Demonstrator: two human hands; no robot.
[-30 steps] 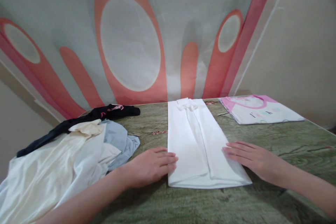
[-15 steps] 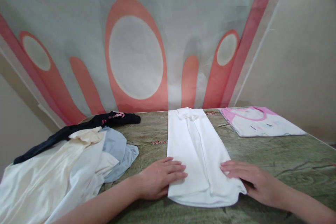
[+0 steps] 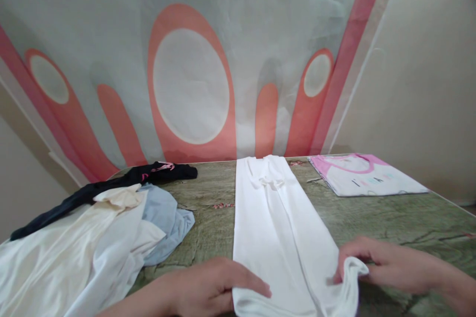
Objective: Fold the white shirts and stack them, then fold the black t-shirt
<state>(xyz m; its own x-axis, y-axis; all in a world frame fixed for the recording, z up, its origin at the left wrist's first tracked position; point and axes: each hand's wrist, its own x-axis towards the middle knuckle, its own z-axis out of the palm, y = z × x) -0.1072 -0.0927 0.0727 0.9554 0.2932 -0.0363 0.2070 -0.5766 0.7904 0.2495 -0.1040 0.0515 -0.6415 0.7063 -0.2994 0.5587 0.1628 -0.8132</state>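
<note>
A white garment (image 3: 266, 223), folded into a long strip with its sides turned to the middle, lies on the table from the far edge down to my hands. At its near left corner, my left hand (image 3: 211, 287) is closed on the hem, thumb on top and fingers partly hidden beneath. My right hand (image 3: 375, 262) pinches the near right edge, where the layers are lifted and curl upward. The bottom of the garment runs out of view.
On the left of the wood-patterned table (image 3: 208, 230) lies a loose heap of cream and white clothes (image 3: 85, 242), with a light blue cloth (image 3: 163, 223) and a black garment (image 3: 122, 183). A folded pink-and-white T-shirt (image 3: 364, 176) lies back right. A wall (image 3: 253, 34) stands behind.
Both hands have come nearer, drawing the white garment's near end toward me. My left hand went from lying flat to gripping the hem; the right edge is now lifted in my right hand.
</note>
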